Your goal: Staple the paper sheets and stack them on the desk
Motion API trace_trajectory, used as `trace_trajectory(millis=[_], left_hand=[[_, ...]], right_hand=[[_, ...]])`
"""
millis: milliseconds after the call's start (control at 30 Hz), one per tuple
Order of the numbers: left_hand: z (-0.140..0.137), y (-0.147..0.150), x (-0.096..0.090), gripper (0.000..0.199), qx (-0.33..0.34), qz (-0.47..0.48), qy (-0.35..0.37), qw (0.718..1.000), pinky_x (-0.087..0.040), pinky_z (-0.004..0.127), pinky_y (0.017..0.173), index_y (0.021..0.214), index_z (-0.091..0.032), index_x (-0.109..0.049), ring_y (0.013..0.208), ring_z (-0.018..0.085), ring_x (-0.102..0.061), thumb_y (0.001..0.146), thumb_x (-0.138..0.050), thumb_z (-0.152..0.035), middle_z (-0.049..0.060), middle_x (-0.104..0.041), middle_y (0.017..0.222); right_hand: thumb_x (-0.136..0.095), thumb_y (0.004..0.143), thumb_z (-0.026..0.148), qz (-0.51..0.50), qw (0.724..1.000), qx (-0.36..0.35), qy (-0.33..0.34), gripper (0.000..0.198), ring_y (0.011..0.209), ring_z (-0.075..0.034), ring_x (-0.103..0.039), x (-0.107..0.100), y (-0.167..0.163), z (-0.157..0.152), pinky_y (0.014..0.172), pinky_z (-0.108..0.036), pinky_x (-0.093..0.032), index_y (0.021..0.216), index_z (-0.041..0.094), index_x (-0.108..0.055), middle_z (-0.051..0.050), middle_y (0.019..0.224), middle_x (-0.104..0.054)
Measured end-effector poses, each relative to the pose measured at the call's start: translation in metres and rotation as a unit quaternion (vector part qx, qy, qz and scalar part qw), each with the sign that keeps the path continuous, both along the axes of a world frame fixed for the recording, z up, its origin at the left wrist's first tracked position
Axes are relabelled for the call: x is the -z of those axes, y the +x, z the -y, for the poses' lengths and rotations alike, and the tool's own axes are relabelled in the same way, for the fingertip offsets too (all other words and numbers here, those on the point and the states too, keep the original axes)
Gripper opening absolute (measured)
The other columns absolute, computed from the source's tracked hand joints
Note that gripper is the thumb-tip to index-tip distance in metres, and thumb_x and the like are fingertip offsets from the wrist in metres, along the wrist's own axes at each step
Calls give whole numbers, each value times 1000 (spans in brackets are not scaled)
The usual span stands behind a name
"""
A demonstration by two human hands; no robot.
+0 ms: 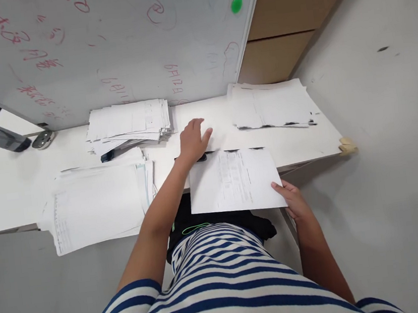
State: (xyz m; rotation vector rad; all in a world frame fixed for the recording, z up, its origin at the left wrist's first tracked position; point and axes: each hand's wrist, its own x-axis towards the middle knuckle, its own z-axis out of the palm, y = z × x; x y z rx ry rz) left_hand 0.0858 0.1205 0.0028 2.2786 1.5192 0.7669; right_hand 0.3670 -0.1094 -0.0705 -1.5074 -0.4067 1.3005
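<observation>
A printed sheet of paper (235, 181) lies partly on the desk and overhangs its front edge. My right hand (292, 198) pinches the sheet's lower right corner, thumb on top. Over the desk, just beyond the sheet's upper left corner, my left hand (193, 140) has its fingers apart and holds nothing. A small dark object (202, 158) shows under its wrist at the sheet's top edge; I cannot make out its kind. Dark marks run along that top edge.
Paper stacks lie at the back left (126, 120), back right (269, 103) and front left (98, 198), the last overhanging the white desk (1, 202). A computer mouse (43, 140) sits by the whiteboard (122, 45). A wall (389, 104) stands right.
</observation>
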Motion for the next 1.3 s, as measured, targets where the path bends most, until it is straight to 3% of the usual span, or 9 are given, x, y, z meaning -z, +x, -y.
trace_trajectory(millis=[100,200,333,467,533,667,900,1067,1300], left_hand=[[-4,18,28,65,-49,-27,-8,998,-21,69,121,155,-16,-40,157,43,-23,99,-50,-47,23,-33,167],[-5,20,39,69,-39,-39,-15,998,-14,71,123,158,-18,-37,160,44,-14,97,-55,-44,22,-28,169],[-1,5,23,61,-56,51,6,997,-30,56,123,154,-18,-39,155,35,-31,102,-47,-49,20,-40,163],[21,-25,12,50,-111,167,89,976,-45,41,112,139,-21,-52,133,22,-56,109,-19,-44,15,-62,139],[34,-43,16,47,-82,127,90,984,-45,42,110,128,-20,-59,127,24,-60,108,-24,-45,14,-67,129],[47,-77,36,34,17,15,-16,1000,-47,45,107,117,-22,-67,121,29,-63,98,-54,-48,11,-71,123],[45,-90,50,29,-1,41,-44,998,-49,43,102,112,-25,-68,113,27,-65,90,-68,-44,8,-73,116],[47,-88,52,37,15,34,-41,998,-50,43,97,111,-26,-67,110,28,-65,84,-77,-48,6,-72,113],[48,-88,48,35,-14,23,-63,998,-51,44,92,108,-24,-64,106,29,-64,85,-74,-48,8,-70,110]], right_hand=[[-95,61,50,-8,1000,-14,-8,52,80,-25,-78,3,-4,5,70,-31,-64,100,20,-79,-6,92,-82],[-93,65,49,-23,999,-35,-12,49,80,-23,-78,7,-6,11,68,-29,-64,102,21,-79,-5,95,-82],[-92,68,46,-9,998,-55,-29,46,63,-17,-72,13,-6,15,45,-22,-54,103,19,-79,-4,88,-81],[-93,66,39,8,1000,-21,-19,42,70,-21,-75,13,-10,10,57,-28,-62,100,18,-79,-6,86,-81],[-94,65,39,21,1000,-6,-13,43,75,-23,-77,10,-7,5,65,-30,-64,99,18,-79,-7,89,-82],[-95,62,43,88,996,11,-3,46,79,-25,-78,-10,20,3,73,-34,-65,97,18,-81,-8,95,-82],[-93,65,43,173,984,36,-15,41,97,-37,-77,-45,80,39,91,-49,-64,99,23,-82,-11,103,-81],[-92,66,43,184,973,130,44,39,101,-32,-77,-21,85,43,97,-47,-63,97,23,-79,-9,101,-81],[-93,60,46,149,976,148,54,46,97,-29,-77,5,56,24,97,-47,-62,95,21,-77,-8,98,-81]])
